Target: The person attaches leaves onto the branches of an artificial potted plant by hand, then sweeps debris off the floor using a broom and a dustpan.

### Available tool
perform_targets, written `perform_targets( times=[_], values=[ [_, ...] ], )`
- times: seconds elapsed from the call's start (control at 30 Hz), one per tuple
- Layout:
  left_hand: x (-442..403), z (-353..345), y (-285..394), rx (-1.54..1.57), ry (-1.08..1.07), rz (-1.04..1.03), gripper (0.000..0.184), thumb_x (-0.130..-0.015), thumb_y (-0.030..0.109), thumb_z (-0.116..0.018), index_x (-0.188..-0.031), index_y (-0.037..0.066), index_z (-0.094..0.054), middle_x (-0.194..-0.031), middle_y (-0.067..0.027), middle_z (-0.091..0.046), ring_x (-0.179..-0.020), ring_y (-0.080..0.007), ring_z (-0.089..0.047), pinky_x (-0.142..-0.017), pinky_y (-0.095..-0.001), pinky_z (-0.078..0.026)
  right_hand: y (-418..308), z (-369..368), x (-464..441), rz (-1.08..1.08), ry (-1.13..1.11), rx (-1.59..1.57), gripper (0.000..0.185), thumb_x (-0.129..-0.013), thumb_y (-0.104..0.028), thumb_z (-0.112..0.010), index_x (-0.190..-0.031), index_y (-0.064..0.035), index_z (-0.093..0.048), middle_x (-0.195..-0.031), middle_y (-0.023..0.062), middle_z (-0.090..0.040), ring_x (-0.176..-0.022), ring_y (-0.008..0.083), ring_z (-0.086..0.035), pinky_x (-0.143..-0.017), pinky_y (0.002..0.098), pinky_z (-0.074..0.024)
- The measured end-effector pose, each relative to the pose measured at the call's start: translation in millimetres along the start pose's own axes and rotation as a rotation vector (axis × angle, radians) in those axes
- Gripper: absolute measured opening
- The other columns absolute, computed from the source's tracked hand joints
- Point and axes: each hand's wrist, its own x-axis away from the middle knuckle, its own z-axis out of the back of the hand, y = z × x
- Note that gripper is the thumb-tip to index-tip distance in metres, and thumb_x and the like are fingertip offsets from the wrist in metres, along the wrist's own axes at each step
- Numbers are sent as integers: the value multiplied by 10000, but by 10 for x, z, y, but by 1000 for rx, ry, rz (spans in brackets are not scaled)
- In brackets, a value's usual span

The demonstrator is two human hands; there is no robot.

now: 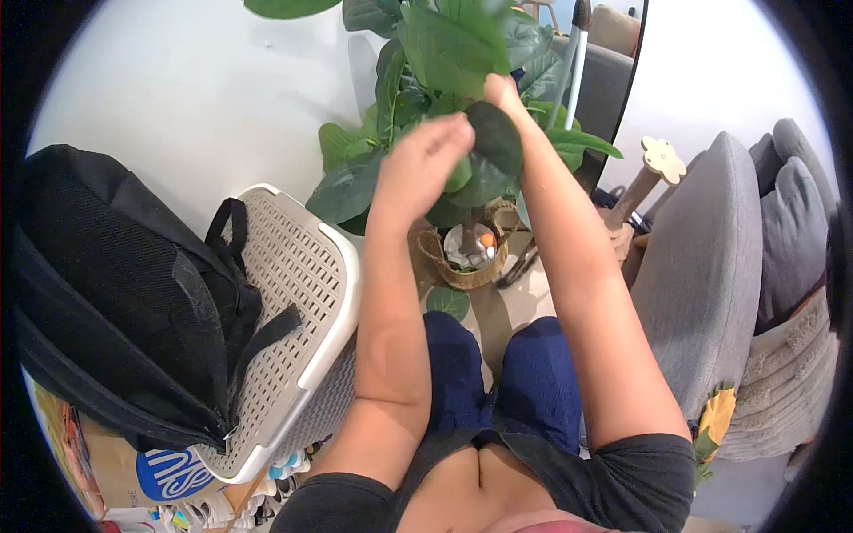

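A plant with big green leaves stands in front of me. My left hand is at its lower leaves, with fingers curled together at the edge of a dark green leaf; the fingertips are slightly blurred. Higher up and farther in, my right hand reaches among the foliage. Leaves cover its fingers, so what it holds is hidden. Below the leaves, the trunk rises from a woven basket holding a pale liner, an orange round thing and a small white one.
On the left a black backpack leans on a lidded white laundry basket. A mirror stands behind the plant. To the right are a flower-topped post and a grey sofa. One leaf lies low near my knees.
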Motion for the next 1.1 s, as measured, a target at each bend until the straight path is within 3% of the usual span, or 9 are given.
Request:
perform_targets(
  times=[0.07,0.2,0.33,0.37,0.43,0.53,0.67,0.83,1.1],
  values=[
    [-372,93,98,-243,328,195,341,-813,336,-523,-955,52,-647,-920,-165,-630,-889,-326,-592,-791,-360,-442,45,-187,-51,-86,155,-179,504,-662,-510,-580,-873,-58,-652,-811,138,-639,-841,249,-616,-759,337,-457],
    [-944,302,-126,-662,282,197,270,-813,253,-498,-938,61,-641,-905,-165,-628,-849,-338,-598,-749,-396,-451,-430,37,390,-530,216,-690,462,-591,-426,-681,-719,16,-645,-689,116,-638,-704,217,-629,-676,315,-474],
    [-1390,498,-426,-632,-50,275,240,-791,178,-493,-942,58,-635,-901,-163,-625,-829,-332,-604,-706,-395,-473,-401,-3,354,-500,263,-896,294,-629,-201,-662,-727,70,-607,-692,79,-587,-589,157,-527,-534,320,-401],
    [-1438,540,-532,-632,-41,270,240,-791,178,-493,-942,58,-635,-901,-163,-625,-829,-332,-604,-706,-395,-473,-275,-87,304,-225,209,-477,314,-638,-222,-659,-750,68,-611,-707,77,-589,-618,159,-532,-555,319,-405],
    [-1516,613,-707,-900,-243,-270,287,-732,92,-576,-1016,68,-603,-881,-154,-636,-837,-335,-589,-727,-356,-468,-300,-44,297,56,158,-54,335,-647,-243,-657,-772,65,-615,-722,75,-591,-648,161,-538,-575,319,-409],
    [-1412,476,-711,-889,-114,-272,268,-719,114,-587,-977,46,-609,-879,-189,-625,-829,-352,-588,-723,-366,-464,-492,4,427,-485,321,-786,429,-624,-331,-689,-818,46,-629,-778,147,-644,-717,218,-617,-649,339,-458],
    [-1180,227,-553,-637,177,-214,207,-743,151,-545,-882,25,-634,-856,-244,-585,-852,-406,-554,-734,-435,-440,-215,-377,222,-159,607,-1132,415,-661,-280,-628,-841,93,-599,-784,214,-628,-704,252,-611,-661,373,-452],
    [-1109,158,-531,-551,180,-148,194,-749,150,-542,-850,12,-632,-813,-245,-581,-802,-399,-564,-712,-426,-443,210,-675,12,-100,489,-1016,344,-683,-203,-571,-797,121,-572,-686,278,-570,-636,287,-600,-602,417,-430],
    [-1040,86,-398,-573,254,-175,188,-753,151,-534,-849,37,-649,-745,-215,-595,-744,-384,-578,-691,-410,-459,-344,-192,345,91,545,-1206,216,-726,-150,-607,-833,38,-611,-712,92,-625,-584,166,-587,-511,294,-448]
  ],
)
